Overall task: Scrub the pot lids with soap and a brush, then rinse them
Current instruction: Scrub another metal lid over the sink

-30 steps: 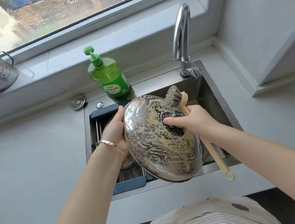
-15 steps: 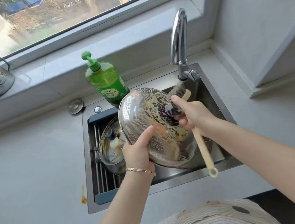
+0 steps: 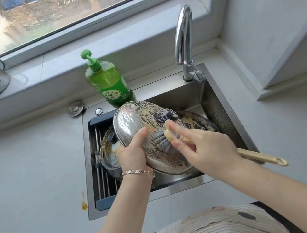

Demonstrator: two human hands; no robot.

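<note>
Behind the sink [image 3: 221, 96] stand one soap bottle [image 3: 110, 85] and one tap [image 3: 184, 41]; my left hand [image 3: 132, 155] grips the soapy lid [image 3: 135, 116], my right hand [image 3: 209, 152] curls round one brush [image 3: 161, 140] on it, half covering a glass lid [image 3: 109, 150]

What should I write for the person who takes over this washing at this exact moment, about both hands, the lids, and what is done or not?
Left hand grips the steel lid by its near rim, tilted over the sink.
Right hand holds the brush near its head, bristles on the lid's top.
Done: steel lid is covered in suds.
A glass lid lies on the rack at the sink's left, seemingly without suds.
Tap gives no water; soap bottle stands behind the sink.
Left: finish scrubbing, do the glass lid, rinse everything.
</note>
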